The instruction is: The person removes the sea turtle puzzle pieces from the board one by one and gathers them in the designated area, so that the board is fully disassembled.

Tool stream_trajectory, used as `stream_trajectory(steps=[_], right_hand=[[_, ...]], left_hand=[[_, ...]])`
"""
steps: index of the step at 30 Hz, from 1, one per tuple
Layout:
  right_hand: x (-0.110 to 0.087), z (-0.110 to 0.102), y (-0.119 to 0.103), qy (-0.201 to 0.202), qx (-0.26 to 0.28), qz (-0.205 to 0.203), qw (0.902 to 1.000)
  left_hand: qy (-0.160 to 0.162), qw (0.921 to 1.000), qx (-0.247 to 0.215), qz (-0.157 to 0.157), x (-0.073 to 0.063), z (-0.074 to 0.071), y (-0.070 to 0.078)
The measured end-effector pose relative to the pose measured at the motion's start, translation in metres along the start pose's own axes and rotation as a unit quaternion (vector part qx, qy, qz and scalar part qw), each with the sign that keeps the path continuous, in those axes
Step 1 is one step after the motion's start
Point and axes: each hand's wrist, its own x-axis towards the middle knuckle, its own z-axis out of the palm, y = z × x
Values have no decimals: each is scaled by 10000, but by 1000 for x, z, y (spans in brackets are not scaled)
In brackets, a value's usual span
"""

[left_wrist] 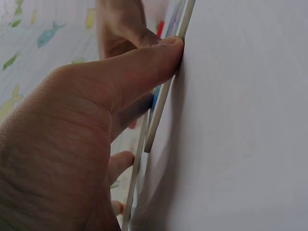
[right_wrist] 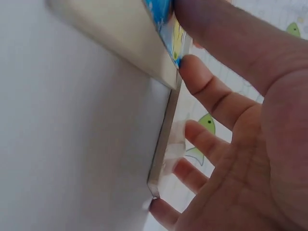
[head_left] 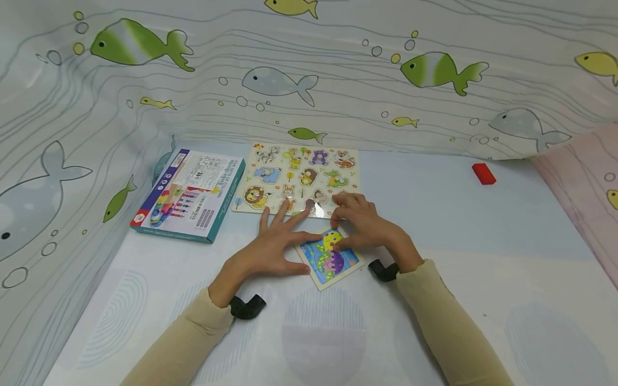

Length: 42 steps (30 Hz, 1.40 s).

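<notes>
A small square picture puzzle (head_left: 324,262) with a cream border lies tilted on the table; it shows a yellow cartoon animal with a purple body on blue. My left hand (head_left: 272,246) has its fingers spread. Its thumb touches the puzzle's left edge and its index finger reaches over the picture, while the other fingertips rest on a larger animal board (head_left: 270,155). From the right, my right hand (head_left: 364,222) lays its thumb on the picture. In the right wrist view its index fingertip (right_wrist: 192,67) touches the picture's corner, and the other fingers extend towards the larger board.
The larger board, with several animal pictures, lies behind the small puzzle, whose upper edge meets it. A boxed toy (head_left: 193,193) lies to its left. Far right is a red block (head_left: 484,173). A fish-patterned sheet (head_left: 347,118) rises at the back and left.
</notes>
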Motion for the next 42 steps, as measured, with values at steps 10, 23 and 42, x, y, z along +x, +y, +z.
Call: stream_trajectory(steps=[10,23,42], right_hand=[[-2,5,4,192,397,-99,9990],[-1,6,7,248,487,-187,9983],[-2,7,3,440,52,-135,9989]], left_hand=[[-35,10000,-33,-11,0,2,-2],[42,9999,1,99,-1,1,-3],[-26,10000,-16,-24,0,1,-1]])
